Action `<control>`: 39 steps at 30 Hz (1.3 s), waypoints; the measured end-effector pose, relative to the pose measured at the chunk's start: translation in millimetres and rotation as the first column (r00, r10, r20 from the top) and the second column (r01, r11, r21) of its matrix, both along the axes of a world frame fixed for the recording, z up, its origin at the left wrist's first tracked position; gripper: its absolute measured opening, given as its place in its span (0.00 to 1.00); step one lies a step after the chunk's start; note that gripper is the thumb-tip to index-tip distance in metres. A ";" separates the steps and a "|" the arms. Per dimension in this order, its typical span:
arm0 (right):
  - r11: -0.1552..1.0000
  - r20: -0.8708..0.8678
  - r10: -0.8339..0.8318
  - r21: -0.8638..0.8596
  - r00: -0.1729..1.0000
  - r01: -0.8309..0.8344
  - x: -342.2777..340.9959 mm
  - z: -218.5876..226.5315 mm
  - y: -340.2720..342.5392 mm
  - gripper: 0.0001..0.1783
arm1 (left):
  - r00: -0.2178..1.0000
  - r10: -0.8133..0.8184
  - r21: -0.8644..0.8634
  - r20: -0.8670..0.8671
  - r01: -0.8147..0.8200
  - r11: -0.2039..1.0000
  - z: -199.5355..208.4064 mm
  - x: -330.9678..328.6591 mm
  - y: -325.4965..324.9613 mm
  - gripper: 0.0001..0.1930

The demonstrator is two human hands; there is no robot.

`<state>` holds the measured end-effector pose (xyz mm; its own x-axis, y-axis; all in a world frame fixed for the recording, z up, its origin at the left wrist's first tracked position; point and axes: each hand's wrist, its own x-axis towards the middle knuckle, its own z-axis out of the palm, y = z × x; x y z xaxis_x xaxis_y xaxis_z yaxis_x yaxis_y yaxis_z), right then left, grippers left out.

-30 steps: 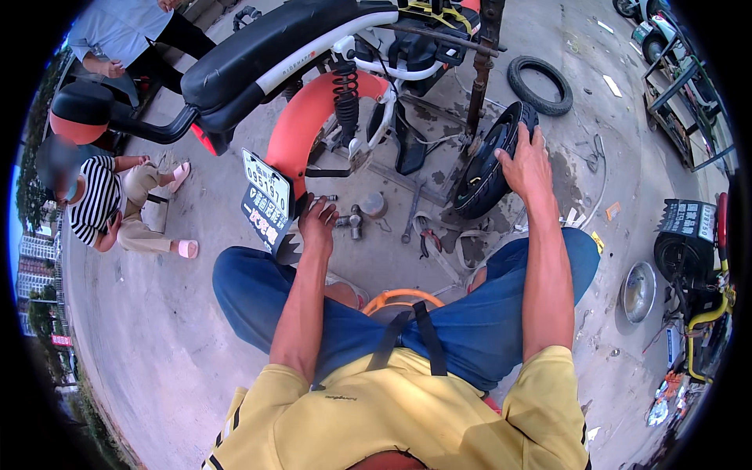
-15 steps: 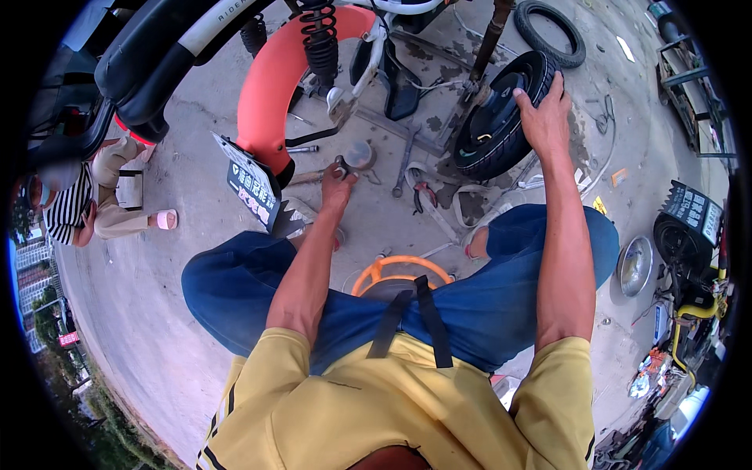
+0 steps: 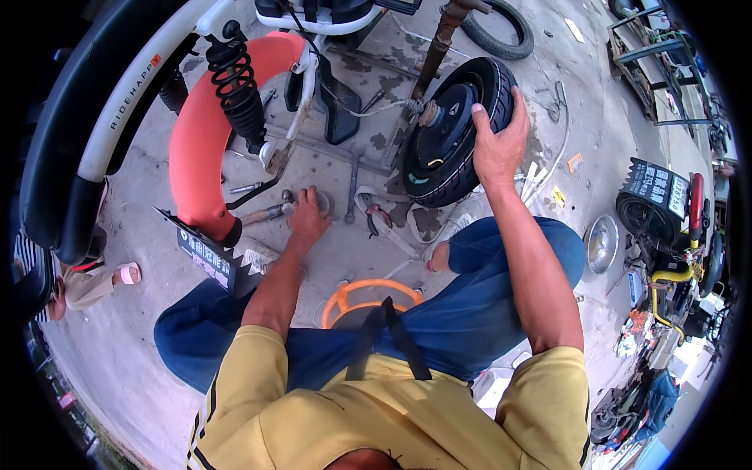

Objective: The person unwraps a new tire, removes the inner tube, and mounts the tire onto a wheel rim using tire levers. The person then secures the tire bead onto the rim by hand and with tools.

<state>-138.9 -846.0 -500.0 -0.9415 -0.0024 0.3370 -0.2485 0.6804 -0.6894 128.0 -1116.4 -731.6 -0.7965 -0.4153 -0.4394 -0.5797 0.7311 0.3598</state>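
Observation:
On the right, my right hand (image 3: 501, 149) grips the rim of a black scooter wheel (image 3: 450, 117), thumb on the sidewall and fingers over the tread. The wheel leans upright near a rusty metal post (image 3: 439, 51), with a cable running from its hub. My left hand (image 3: 308, 219) reaches down over a small round container (image 3: 323, 202) on the ground, fingers apart; their tips are partly hidden. Just left of that hand lies a hammer (image 3: 265, 214) with a wooden handle. A long wrench (image 3: 352, 184) and red-handled pliers (image 3: 379, 221) lie between my hands.
A scooter body with a red fender (image 3: 192, 149) and black spring shock (image 3: 236, 94) stands at the left. A loose tire (image 3: 501, 31) lies at the far side. To the right are a metal bowl (image 3: 601, 244) and another scooter (image 3: 654, 211). Someone's foot (image 3: 128, 273) shows at far left.
My left hand has left the hammer's head and come over the round container. My right hand stays on the wheel. The whole view has shifted, moving the scene leftward.

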 end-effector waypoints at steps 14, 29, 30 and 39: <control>0.854 0.482 -0.019 -0.448 0.876 0.265 -32.3 -6.5 4.2 0.54 | 0.945 0.251 0.315 -0.209 -0.178 0.932 -50.0 -51.5 51.2 0.29; 0.894 0.471 -0.072 -0.361 0.879 0.267 -32.6 29.3 -1.6 0.39 | 0.878 0.345 0.420 -0.332 -0.190 0.887 15.6 -109.2 90.0 0.17; 0.899 0.473 -0.088 -0.341 0.877 0.274 -32.5 30.8 -2.8 0.39 | 0.825 0.370 0.438 -0.428 -0.169 0.883 21.5 -111.5 93.2 0.17; 0.905 0.470 -0.133 -0.301 0.872 0.300 -34.4 22.7 -5.1 0.41 | 0.831 0.323 0.384 -0.453 -0.145 0.912 36.2 -145.0 97.1 0.25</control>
